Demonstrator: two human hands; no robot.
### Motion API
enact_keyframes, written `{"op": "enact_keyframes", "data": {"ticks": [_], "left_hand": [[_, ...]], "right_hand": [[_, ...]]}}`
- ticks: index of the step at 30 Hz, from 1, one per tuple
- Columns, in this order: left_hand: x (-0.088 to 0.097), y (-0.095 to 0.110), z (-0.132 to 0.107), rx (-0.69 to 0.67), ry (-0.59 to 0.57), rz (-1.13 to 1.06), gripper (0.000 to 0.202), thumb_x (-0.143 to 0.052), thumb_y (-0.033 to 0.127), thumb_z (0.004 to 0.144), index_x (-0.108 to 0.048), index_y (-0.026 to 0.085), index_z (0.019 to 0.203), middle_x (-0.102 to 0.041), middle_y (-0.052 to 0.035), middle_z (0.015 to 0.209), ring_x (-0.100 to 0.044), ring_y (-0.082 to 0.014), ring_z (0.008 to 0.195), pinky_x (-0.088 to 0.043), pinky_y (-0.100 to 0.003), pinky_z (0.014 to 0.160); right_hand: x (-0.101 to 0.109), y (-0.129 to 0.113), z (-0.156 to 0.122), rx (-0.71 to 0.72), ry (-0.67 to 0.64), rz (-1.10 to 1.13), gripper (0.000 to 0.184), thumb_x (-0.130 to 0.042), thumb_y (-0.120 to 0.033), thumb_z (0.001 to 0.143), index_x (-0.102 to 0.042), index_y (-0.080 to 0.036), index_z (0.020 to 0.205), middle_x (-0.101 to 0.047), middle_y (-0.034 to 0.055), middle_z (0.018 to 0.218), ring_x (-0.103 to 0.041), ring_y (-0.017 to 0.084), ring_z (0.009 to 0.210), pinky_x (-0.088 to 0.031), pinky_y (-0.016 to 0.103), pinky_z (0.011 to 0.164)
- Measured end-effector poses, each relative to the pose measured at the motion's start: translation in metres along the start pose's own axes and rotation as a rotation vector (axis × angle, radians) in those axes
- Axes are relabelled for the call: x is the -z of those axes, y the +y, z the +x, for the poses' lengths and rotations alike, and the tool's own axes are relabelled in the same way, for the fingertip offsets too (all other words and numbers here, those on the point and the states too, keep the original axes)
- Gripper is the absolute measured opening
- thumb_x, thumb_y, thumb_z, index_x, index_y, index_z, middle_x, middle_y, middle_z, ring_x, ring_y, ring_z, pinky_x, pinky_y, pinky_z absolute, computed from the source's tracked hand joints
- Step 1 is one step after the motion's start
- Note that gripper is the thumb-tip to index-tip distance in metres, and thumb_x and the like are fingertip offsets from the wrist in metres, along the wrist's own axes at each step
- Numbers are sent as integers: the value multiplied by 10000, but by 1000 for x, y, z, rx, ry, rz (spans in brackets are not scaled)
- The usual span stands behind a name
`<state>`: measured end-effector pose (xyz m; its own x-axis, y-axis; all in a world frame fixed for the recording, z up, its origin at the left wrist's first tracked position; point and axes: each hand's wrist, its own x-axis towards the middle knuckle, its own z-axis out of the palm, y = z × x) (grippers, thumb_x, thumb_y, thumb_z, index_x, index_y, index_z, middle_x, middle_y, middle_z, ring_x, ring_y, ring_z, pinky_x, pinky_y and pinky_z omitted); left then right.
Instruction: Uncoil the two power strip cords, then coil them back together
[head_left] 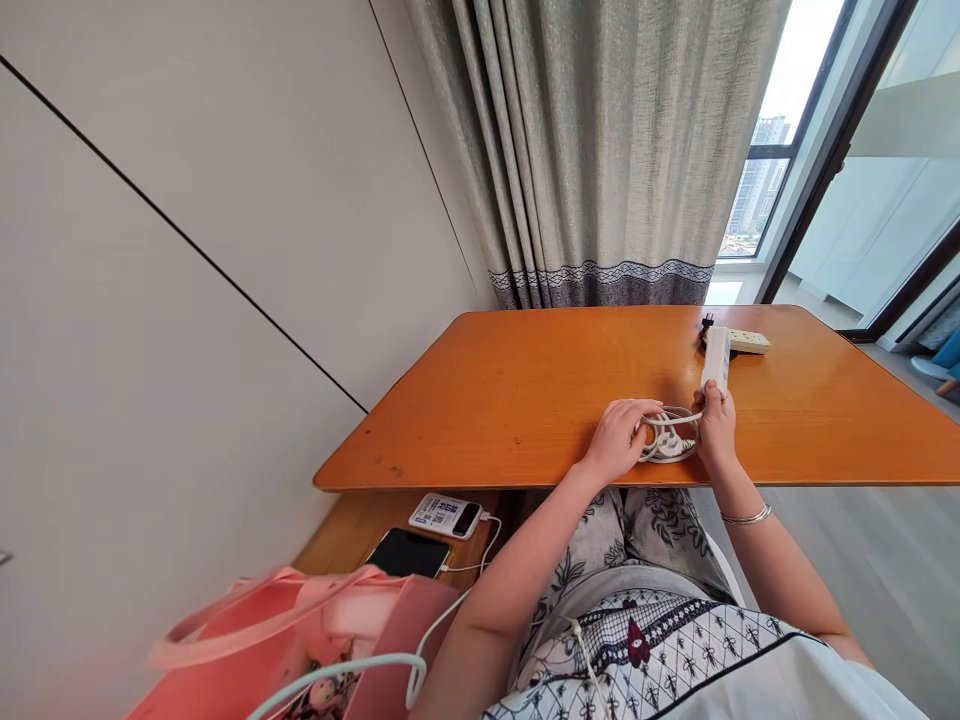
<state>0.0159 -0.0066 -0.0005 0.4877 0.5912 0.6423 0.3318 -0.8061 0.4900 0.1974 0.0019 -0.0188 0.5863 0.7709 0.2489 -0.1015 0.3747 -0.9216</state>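
Note:
A coiled white power cord [670, 441] lies near the front edge of the orange wooden table [540, 390]. My left hand [619, 437] is curled over the coil's left side, fingers gripping the loops. My right hand [716, 424] holds the coil's right side, where the cord runs to a white power strip [716, 360] lying on the table just beyond. A second, cream power strip [746, 341] with a black plug [706, 321] lies farther back.
A grey curtain [592, 150] hangs behind the table, with a window to the right. Below the table's left edge, a lower shelf holds a dark phone [409, 553] and a power bank [446, 515] with a white cable. A pink bag [300, 640] sits at lower left.

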Motion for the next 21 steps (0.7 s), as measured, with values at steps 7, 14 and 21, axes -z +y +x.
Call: {"op": "enact_keyframes", "data": {"ticks": [7,14,21], "left_hand": [[9,-7,4,94,-32,116,224,-549,121,867,-688,218,1014,-703,-76,1204,-656,-224,1124,-493,-415,979],[12,-19,-2,193,41,-182,394,-595,106,786,-548,217,1161,-634,-106,1286,-636,-213,1163,-495,-406,1023],[4,-43,-2,360,121,-434,260,-419,214,950,-512,210,1193,-604,-133,1365,-618,-194,1229,-471,-415,1080]], "right_hand": [[-23,-22,11,115,-55,37,547,-678,-732,725,-468,-238,827,-492,-62,676,-438,107,582,-376,274,565],[-25,-25,15,37,-64,133,570,-715,-732,685,-477,-233,823,-492,-69,687,-452,91,566,-413,272,575],[-7,-33,15,-176,-72,362,578,-711,-739,680,-484,-231,838,-398,-101,623,-352,52,463,-419,246,530]]}}
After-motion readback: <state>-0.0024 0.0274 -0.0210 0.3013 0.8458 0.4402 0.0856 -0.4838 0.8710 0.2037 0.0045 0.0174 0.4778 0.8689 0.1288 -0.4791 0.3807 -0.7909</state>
